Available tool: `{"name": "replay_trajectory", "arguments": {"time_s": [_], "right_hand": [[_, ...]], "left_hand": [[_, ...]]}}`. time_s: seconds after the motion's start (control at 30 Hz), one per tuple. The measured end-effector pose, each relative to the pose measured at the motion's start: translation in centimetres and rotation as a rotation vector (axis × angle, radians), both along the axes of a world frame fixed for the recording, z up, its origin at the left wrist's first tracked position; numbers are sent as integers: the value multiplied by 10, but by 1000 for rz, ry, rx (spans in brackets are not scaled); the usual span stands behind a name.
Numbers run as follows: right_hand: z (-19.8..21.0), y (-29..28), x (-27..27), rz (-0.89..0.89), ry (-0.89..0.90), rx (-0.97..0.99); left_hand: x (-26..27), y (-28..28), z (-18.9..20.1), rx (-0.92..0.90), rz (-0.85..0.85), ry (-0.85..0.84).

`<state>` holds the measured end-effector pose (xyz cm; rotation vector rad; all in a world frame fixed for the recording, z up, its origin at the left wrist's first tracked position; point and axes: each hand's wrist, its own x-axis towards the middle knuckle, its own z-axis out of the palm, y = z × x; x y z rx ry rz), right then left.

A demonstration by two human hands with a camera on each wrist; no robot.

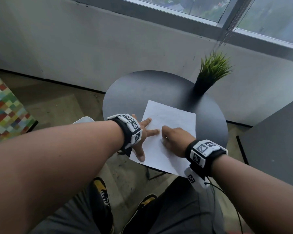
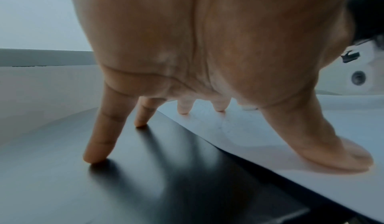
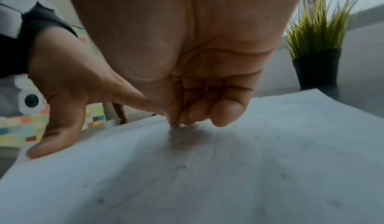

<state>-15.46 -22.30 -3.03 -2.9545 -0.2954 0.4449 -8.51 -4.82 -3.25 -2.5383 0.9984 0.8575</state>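
From the head view, a white sheet of paper (image 1: 172, 119) lies flat on a round dark bench (image 1: 134, 92), its near edge hanging over the rim towards the person's knees. The left hand (image 1: 142, 132) is spread wide on the sheet's left side, with the thumb pressing near the closest left corner. The right hand (image 1: 174, 141) sits just beside it on the middle of the sheet, knuckles up and fingers tucked under. The two hands are close but not touching. A potted plant (image 1: 210, 71) stands at the far right of the bench, well apart from the paper.

From the left wrist view, the left hand's fingers are straight and splayed. Two fingertips (image 2: 91, 158) stand on the bare dark bench, two more rest on the paper just inside its edge, and the thumb lies flat on the sheet; it grips nothing.

From the right wrist view, the right hand's fingers (image 3: 226, 112) are curled in against the palm. The tips of the thumb and first finger bear down on the paper at one spot, and nothing shows inside the curl; the sheet under them lies flat. The left hand's thumb rests on the sheet's edge at the left; the potted plant stands beyond the far corner of the paper.
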Motion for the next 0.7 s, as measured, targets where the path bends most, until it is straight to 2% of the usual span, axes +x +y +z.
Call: {"name": "replay_trajectory", "arguments": {"time_s": [0.17, 0.33, 0.5, 0.57, 0.7], "right_hand": [[-1, 34, -30, 270, 129, 0], [1, 6, -2, 9, 21, 34], [-1, 43, -32, 244, 147, -4], [0, 33, -20, 176, 117, -30], [-3, -4, 8, -96, 10, -11]], "left_hand": [[1, -2, 2, 37, -4, 1], [1, 1, 0, 12, -2, 5], [0, 1, 3, 48, -7, 4], [-1, 2, 3, 34, -7, 10], [-2, 4, 3, 30, 2, 3]]}}
